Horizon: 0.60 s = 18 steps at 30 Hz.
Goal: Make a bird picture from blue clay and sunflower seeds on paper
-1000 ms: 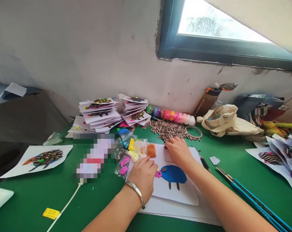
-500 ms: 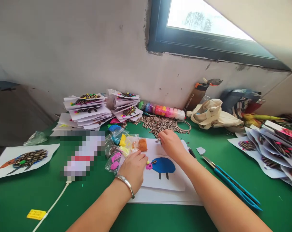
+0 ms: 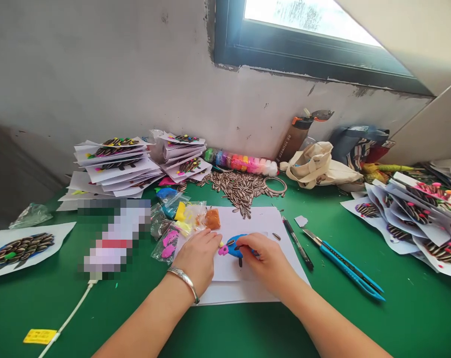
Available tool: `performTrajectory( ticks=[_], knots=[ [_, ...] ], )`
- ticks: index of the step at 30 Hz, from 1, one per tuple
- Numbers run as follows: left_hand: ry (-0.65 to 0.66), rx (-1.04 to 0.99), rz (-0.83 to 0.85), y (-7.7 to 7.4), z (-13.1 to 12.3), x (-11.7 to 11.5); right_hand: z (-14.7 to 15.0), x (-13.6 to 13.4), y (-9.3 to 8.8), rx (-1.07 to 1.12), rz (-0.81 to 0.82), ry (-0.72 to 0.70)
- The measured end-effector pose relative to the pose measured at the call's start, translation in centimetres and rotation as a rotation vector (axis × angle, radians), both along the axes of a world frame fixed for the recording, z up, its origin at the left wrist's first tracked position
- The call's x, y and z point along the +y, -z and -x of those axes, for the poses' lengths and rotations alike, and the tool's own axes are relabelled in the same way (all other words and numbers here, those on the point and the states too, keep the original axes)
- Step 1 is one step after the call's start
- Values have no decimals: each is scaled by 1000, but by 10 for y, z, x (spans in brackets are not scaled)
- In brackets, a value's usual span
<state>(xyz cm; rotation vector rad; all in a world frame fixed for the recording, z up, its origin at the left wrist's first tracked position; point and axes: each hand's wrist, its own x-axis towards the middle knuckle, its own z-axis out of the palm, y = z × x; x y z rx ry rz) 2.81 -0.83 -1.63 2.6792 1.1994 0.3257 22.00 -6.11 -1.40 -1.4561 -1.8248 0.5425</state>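
Observation:
My left hand (image 3: 196, 254), with a silver bangle at the wrist, lies flat on the left side of a white paper sheet (image 3: 225, 273). On the sheet is a blue clay animal body (image 3: 233, 248) with a pink clay piece (image 3: 223, 250) at its left end and a dark leg below. One striped sunflower seed (image 3: 230, 242) lies on the blue clay. My right hand (image 3: 264, 256) is over the body, fingertips pinched on a sunflower seed at the clay; the hand hides the body's right part. Another loose seed (image 3: 276, 236) rests on the paper to the right.
A heap of sunflower seeds (image 3: 240, 189) lies behind the paper. Bagged clay (image 3: 169, 243) sits left of it. A black pen (image 3: 298, 243) and blue-handled tweezers (image 3: 346, 266) lie to the right. Stacks of seed pictures (image 3: 124, 169) stand at the back left, more (image 3: 407, 219) at right.
My right hand has come back from the seed heap to the blue clay, with a seed in its fingertips. A loose seed now shows on the paper. My left hand stays on the sheet.

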Motion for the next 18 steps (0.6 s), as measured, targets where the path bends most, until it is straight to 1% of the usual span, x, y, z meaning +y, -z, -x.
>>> performTrajectory(
  ticks=[2,8,18],
  knots=[
    [6,3,-3,-1,-1,0,2,3,3,-14,-12,8],
    [1,-5,-7,-3,-2,-1,6,7,9,-151,-72,8],
    [-5,-28,9,-4,-2,-3,9,10,13,-187,-130,30]
  ],
)
